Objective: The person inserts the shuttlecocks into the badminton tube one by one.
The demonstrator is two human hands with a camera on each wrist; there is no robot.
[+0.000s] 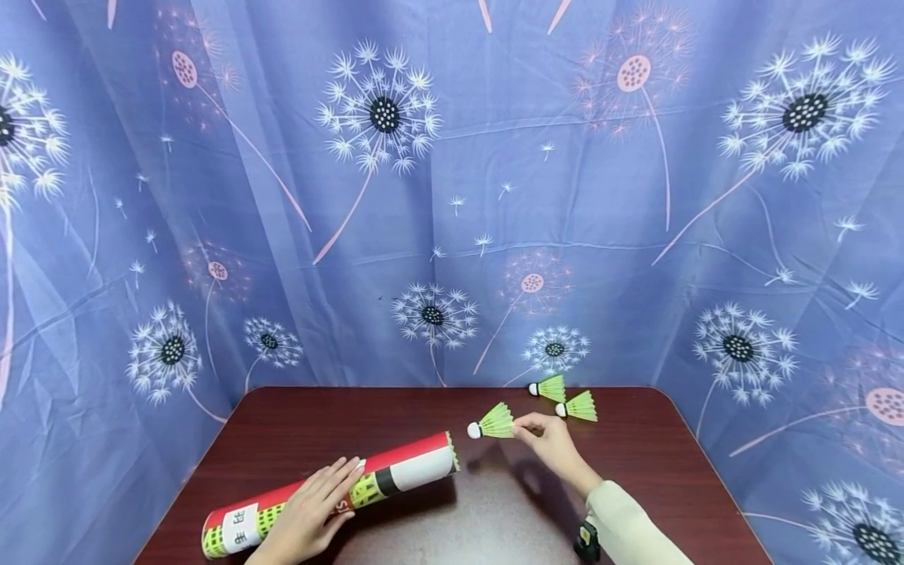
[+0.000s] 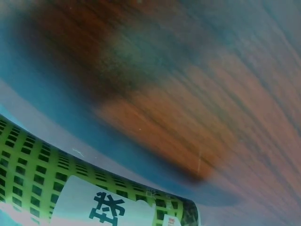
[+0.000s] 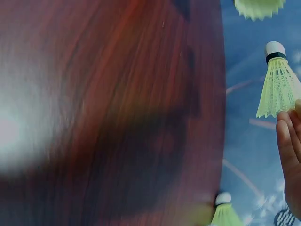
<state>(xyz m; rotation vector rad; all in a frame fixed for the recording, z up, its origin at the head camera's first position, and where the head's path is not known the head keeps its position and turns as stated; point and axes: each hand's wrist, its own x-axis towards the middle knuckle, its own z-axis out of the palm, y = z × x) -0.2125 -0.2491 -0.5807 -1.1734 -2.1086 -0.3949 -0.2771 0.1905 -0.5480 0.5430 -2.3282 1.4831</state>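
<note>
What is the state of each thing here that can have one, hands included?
Tube: right end uncapped, green skirt edge visible there.
Held shuttlecock: above the table, cork toward the tube.
Farther loose shuttlecock: lying on its side.
Nearer loose shuttlecock: lying likewise.
Left hand: resting on the tube.
Right hand: pinching the held shuttlecock's skirt.

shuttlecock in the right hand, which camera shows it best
The right wrist view: the shuttlecock appears largest there, its black band and netted skirt clear, beside the right hand. The head view shows it smaller, pinched at its skirt; the left wrist view doesn't show it.
</note>
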